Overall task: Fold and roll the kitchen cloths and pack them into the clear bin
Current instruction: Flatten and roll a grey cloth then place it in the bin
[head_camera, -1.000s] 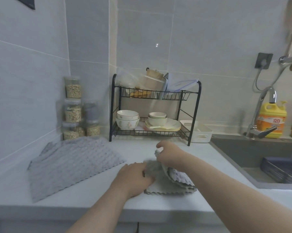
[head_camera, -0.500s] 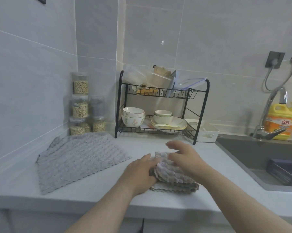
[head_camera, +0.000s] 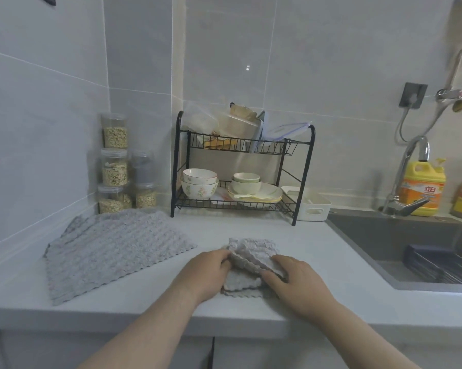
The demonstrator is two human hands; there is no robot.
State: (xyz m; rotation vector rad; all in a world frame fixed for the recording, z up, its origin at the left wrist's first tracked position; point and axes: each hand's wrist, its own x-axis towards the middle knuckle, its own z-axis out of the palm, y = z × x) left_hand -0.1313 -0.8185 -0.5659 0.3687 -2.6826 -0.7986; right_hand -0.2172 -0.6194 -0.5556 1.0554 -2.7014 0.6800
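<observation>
Both my forearms reach forward over the near edge of the pale tabletop (head_camera: 331,265). My left hand (head_camera: 207,274) curls its fingers (head_camera: 220,259) around the left end of one folded grey cloth (head_camera: 251,253). My right hand (head_camera: 297,284) clamps down on the right end. The cloth is soft, waffle-textured and scallop-edged, its upper layer lifted. To the left, a spread pile of cloths (head_camera: 112,251) lies flat; I cannot count its layers.

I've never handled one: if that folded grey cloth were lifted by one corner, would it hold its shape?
Probably not: the cloth looks soft, its top layer buckling between the left hand and right hand, so it would likely flop open. Its ridged surface suggests it is light and unlikely to slip.
</observation>
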